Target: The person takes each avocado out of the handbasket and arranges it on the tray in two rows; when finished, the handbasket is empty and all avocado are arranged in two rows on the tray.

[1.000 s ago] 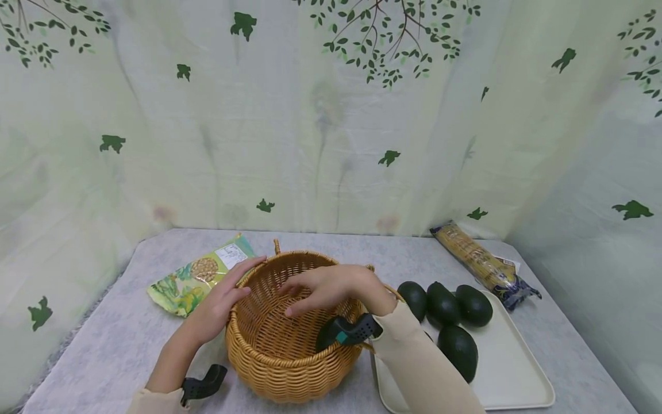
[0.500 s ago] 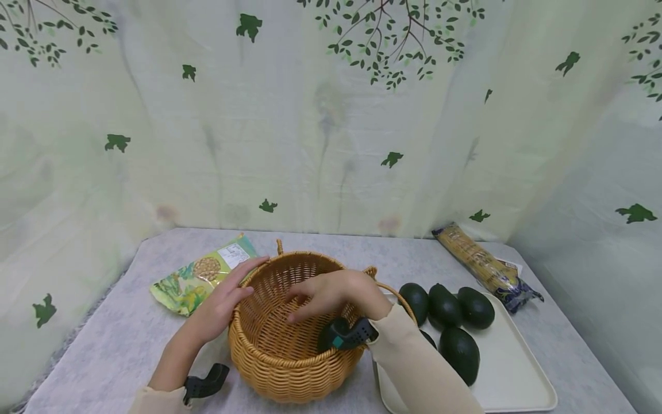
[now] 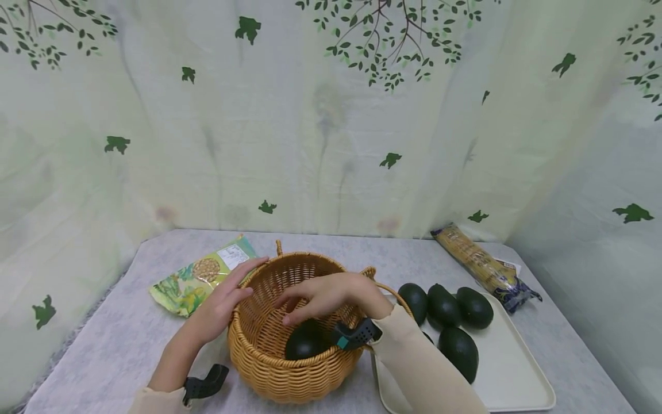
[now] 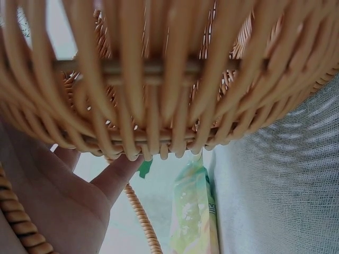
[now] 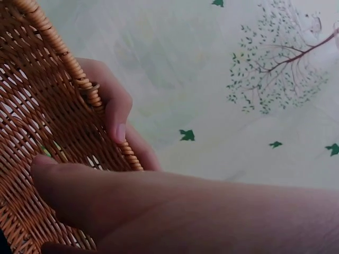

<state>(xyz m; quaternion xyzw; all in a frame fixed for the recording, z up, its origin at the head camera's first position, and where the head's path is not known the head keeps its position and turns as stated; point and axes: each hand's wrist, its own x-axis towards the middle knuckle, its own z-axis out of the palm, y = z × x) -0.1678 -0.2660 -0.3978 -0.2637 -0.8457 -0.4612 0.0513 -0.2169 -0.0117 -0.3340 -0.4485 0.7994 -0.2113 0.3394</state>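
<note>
A round wicker basket [image 3: 295, 376] stands on the table in the head view. My left hand [image 3: 224, 302] grips its left rim; in the right wrist view the left thumb [image 5: 121, 114] hooks over that rim. My right hand [image 3: 320, 296] is inside the basket from the right, its fingers loosely bent and holding nothing visible. A dark green avocado [image 3: 305, 340] lies in the basket just below the right hand, near the front wall. In the left wrist view the basket's woven side [image 4: 159, 106] fills the top, with the left hand [image 4: 69, 196] against it.
Right of the basket, a cream tray [image 3: 509, 368] bears several more avocados [image 3: 458, 353]. Behind it lies a pack of dried noodles [image 3: 478, 259]. A green and yellow bag [image 3: 199, 276] lies back left of the basket. The basket's handle [image 3: 395, 296] leans out on the right.
The avocado inside the basket has shifted left, out from beside the right wrist. The right hand has moved slightly with its fingers more bent. The left hand stays on the rim.
</note>
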